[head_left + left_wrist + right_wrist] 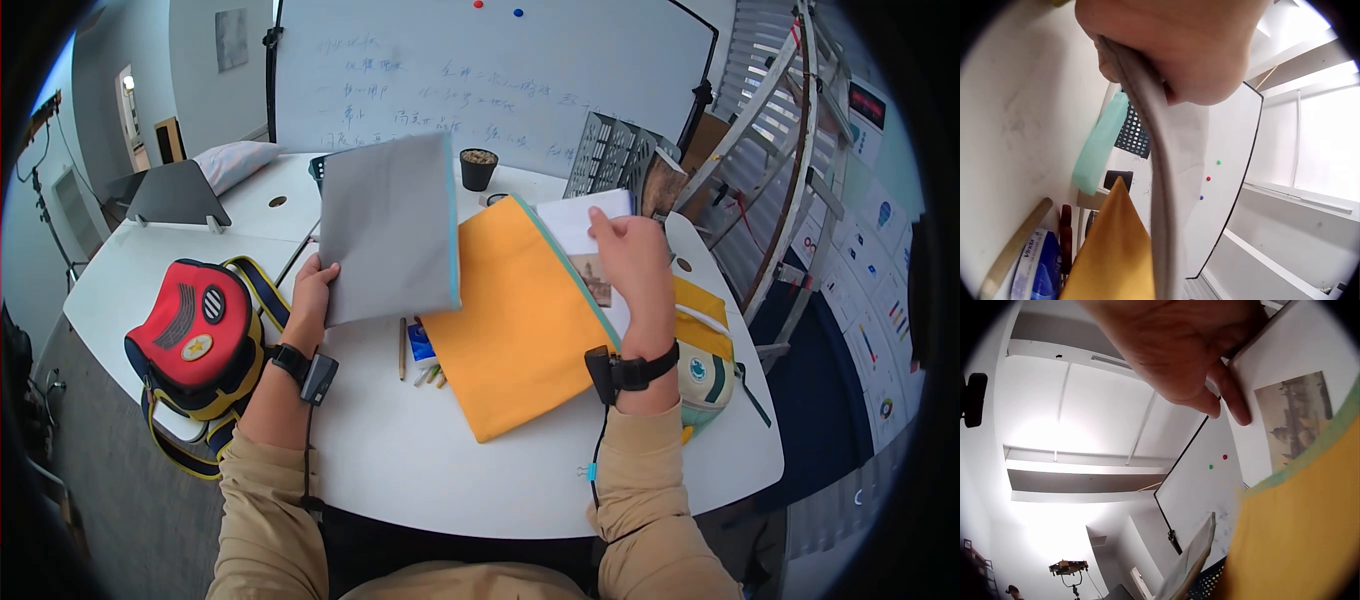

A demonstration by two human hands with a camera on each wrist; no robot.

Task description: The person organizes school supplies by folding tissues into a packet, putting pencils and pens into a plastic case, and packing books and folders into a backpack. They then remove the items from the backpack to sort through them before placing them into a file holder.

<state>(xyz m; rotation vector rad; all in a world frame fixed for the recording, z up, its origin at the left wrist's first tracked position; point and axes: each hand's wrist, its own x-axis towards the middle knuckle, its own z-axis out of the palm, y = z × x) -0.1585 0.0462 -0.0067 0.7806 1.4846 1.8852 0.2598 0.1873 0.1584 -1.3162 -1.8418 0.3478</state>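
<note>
My left hand grips the left edge of a grey fabric file pouch with a teal strip, held up over the table. In the left wrist view its folded edge runs down from my fingers. My right hand pinches the upper edge of a white booklet that has a printed picture of a building. An orange pouch with a teal edge lies tilted between my forearms and hides the lower part of the booklet. The grey pouch overlaps the orange one's upper left side in the head view.
A red and navy backpack sits at the left, a yellow and cream bag at the right. Pens and a blue tissue pack lie under the pouches. Behind stand a potted plant, a grey rack and a laptop.
</note>
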